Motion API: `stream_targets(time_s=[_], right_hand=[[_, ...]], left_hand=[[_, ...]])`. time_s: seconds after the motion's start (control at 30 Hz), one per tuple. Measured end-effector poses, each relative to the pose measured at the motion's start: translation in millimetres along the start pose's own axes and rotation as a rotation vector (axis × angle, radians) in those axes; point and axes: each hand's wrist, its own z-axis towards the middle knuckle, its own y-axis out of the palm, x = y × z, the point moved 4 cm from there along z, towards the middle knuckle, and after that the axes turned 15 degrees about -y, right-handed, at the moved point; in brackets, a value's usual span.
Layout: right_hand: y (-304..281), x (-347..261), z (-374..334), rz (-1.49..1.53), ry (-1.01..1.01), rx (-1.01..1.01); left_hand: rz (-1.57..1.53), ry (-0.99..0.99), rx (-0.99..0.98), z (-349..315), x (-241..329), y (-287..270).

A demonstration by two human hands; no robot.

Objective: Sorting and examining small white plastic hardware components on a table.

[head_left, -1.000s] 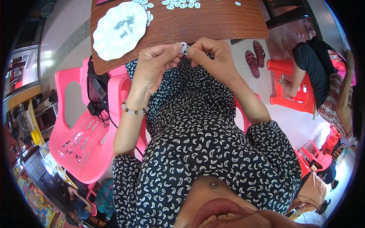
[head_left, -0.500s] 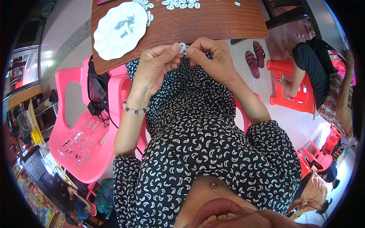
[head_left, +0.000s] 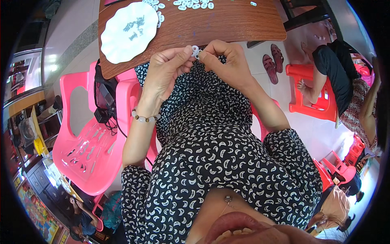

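Observation:
A small white oval plastic piece with two holes point(head_left: 195, 49) is held up just off the near edge of the wooden table point(head_left: 231, 28). My left hand point(head_left: 168, 67) pinches its left side between thumb and fingertips. The thumb and forefinger of my right hand point(head_left: 225, 61) close on its lower right side; whether they also hold a small part there is hidden. Left of my hands, a white scalloped plate point(head_left: 111, 44) carries small grey metal bits, perhaps screws point(head_left: 135, 27). More white two-hole pieces point(head_left: 196, 5) lie scattered along the table's far side.
A pink chair point(head_left: 87, 162) with a black bag point(head_left: 103, 95) stands to my left. On the right are a red stool point(head_left: 310, 91), a pair of sandals point(head_left: 273, 67) on the floor, and a seated person point(head_left: 337, 73). Other people sit farther back.
Almost nothing differs. The plate and table appear shifted very slightly in the picture, and both hands keep their grip on the white piece.

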Motion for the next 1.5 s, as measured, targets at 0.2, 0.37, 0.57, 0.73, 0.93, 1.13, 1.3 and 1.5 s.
stream_targets(time_s=[0.2, 0.37, 0.57, 0.73, 0.93, 1.13, 1.3, 1.5], right_hand=[[0, -2, 2, -0.029, -0.018, -0.042], [-3, -1, 6, 0.017, 0.028, 0.021], [-23, 22, 38, -0.493, -0.120, 0.047], [-18, 46, 63, -0.805, -0.104, -0.083], [-33, 51, 76, -0.786, -0.089, -0.062], [-26, 41, 79, -0.489, -0.248, -0.061], [-22, 44, 79, -0.502, -0.471, -0.068], [-25, 45, 75, -0.530, -0.429, -0.116]], left_hand=[[-0.021, -0.016, 0.008, 2, 1, -1], [-0.025, -0.017, 0.026, 5, 4, -4], [0.136, 0.101, 0.119, 34, 28, -7], [-0.043, 0.001, 0.007, 65, 37, -11], [-0.089, -0.030, -0.054, 80, 37, -14], [-0.025, -0.016, -0.052, 84, 38, -18], [0.039, -0.024, -0.033, 88, 39, -16], [0.039, -0.025, -0.023, 88, 36, -16]])
